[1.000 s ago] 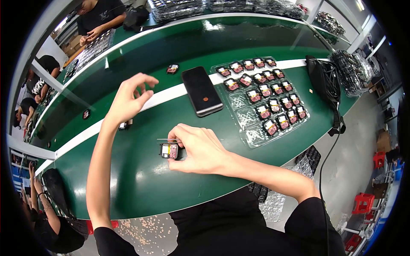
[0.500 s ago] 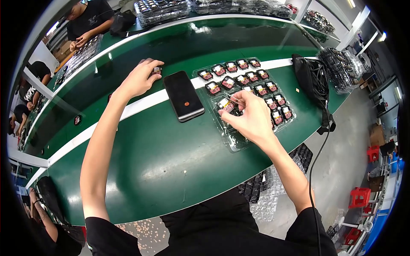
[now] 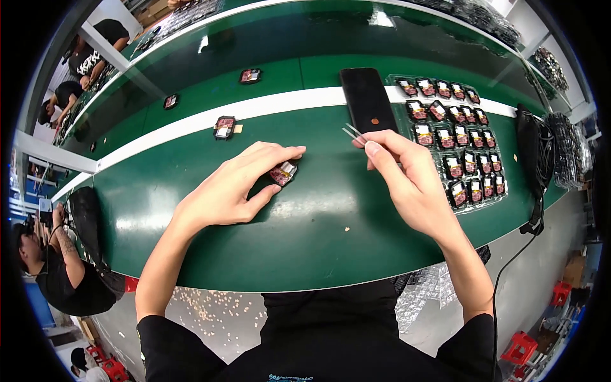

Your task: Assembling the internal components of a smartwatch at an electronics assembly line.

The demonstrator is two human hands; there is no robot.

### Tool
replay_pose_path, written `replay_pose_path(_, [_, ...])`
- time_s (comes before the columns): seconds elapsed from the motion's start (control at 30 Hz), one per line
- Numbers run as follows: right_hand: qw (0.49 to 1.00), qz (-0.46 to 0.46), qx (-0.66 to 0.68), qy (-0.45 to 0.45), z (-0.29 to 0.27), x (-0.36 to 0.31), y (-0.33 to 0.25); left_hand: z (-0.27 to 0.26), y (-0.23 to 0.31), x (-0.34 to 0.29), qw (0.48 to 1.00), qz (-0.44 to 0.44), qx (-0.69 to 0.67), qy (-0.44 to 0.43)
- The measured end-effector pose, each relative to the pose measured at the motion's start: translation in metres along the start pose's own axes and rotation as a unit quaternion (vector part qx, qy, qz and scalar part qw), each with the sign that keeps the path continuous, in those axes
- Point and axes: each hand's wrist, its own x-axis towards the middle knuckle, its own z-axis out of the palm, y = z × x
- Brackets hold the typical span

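My left hand (image 3: 235, 188) rests over the green bench with thumb and fingers around a small black module with a red and white face (image 3: 283, 172). My right hand (image 3: 410, 178), its fingertips pinched, grips slim metal tweezers (image 3: 354, 134) whose tips point up and left over the bench. Right of that hand lies a clear plastic tray (image 3: 484, 204) with rows of similar modules (image 3: 443, 137). A black phone-like slab (image 3: 366, 95) lies just beyond the tweezers, across the white strip.
Loose modules lie farther left: one on the white strip (image 3: 224, 127), others beyond it (image 3: 251, 76) (image 3: 170, 101). A black pouch with cable (image 3: 534, 153) and stacked trays (image 3: 571, 153) stand at right. Another person (image 3: 70, 274) sits at far left.
My left hand has come back from beyond the white strip with a module. My right hand, with the tweezers, has left the tray. The view has shifted to the left.
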Motion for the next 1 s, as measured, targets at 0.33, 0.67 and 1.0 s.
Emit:
replay_pose_path(0.33, [0.979,0.112,0.151,-0.075,0.050,0.011,0.008,0.005,-0.014,-0.019,0.990,0.037,0.102,0.088])
replay_pose_path(0.67, [0.981,0.096,0.156,-0.060,0.063,0.003,0.022,-0.001,-0.031,-0.027,0.996,0.014,0.059,0.062])
replay_pose_path(1.0, [0.994,0.007,0.053,-0.091,0.059,-0.002,0.026,0.009,-0.018,-0.023,0.998,-0.059,-0.030,0.021])
